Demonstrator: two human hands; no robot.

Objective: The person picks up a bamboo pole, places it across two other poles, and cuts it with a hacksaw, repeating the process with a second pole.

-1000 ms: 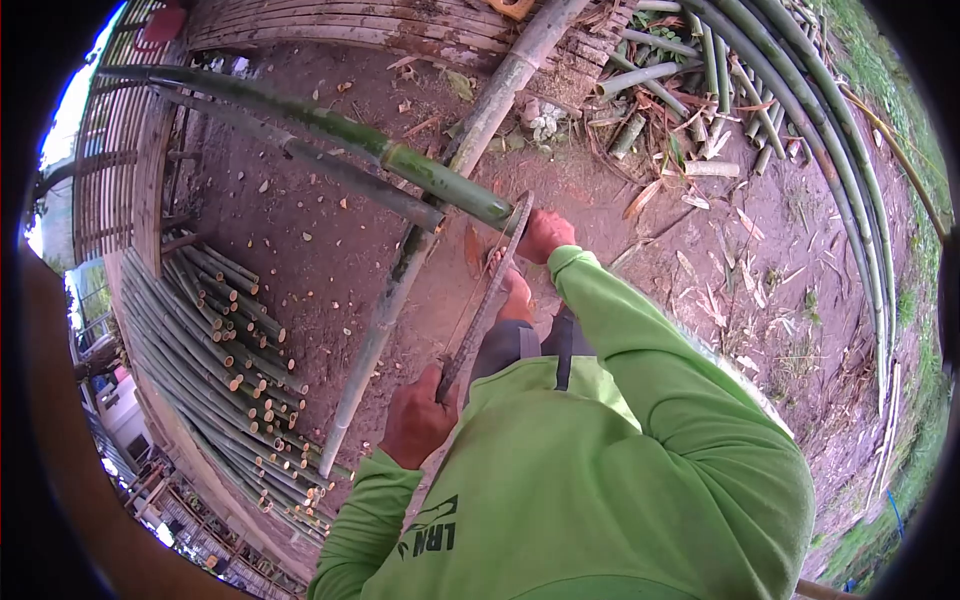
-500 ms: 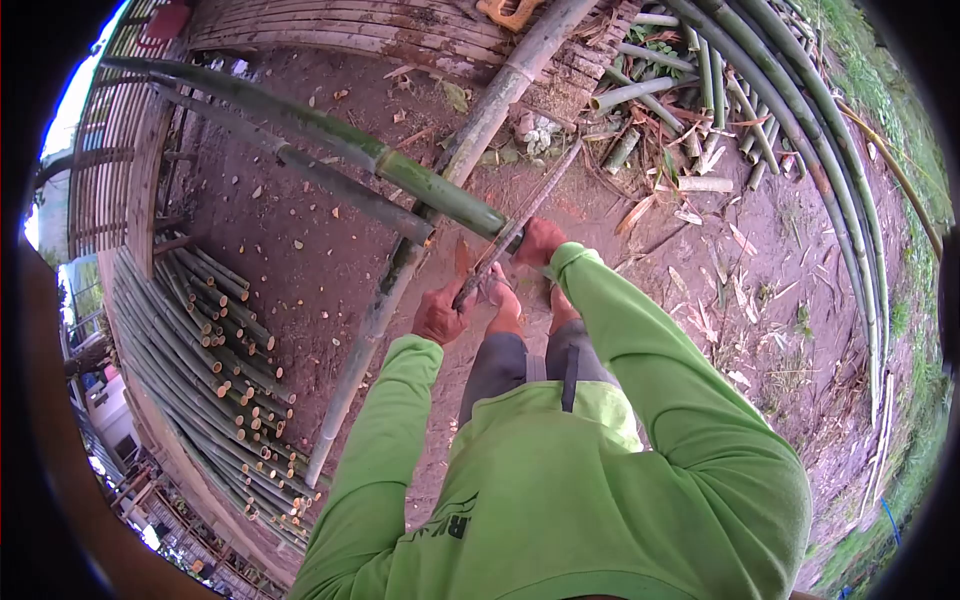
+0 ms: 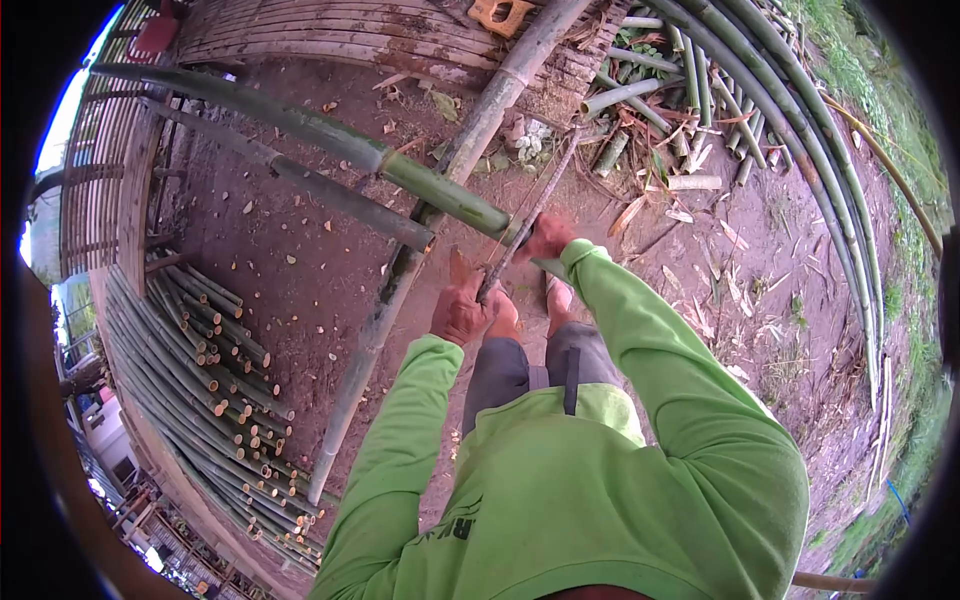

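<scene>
A long green bamboo pole [image 3: 440,190] lies across a propped, greyish bamboo pole [image 3: 368,335], its near end in front of me. My left hand [image 3: 462,312] is closed around the lower end of a narrow saw [image 3: 545,188] with a slim bar and a thin line running beside it. The saw slants up and away, crossing the green pole close to its near end. Just right of the saw, my right hand [image 3: 547,238] grips the bamboo end, and a greenish piece shows below its fingers. A thinner, darker bamboo pole [image 3: 345,200] runs alongside.
Stacked cut bamboo poles [image 3: 190,360] lie at the left. Short offcuts [image 3: 690,90] are heaped at the upper right, near long curving poles [image 3: 800,130]. A slatted bamboo platform [image 3: 330,40] stands at the back. My feet are on dirt ground [image 3: 700,290] strewn with chips.
My left hand has moved right and nearer to the pole, with the saw. My right hand has shifted slightly right, and a greenish piece now shows beneath it. The whole view has drifted a little.
</scene>
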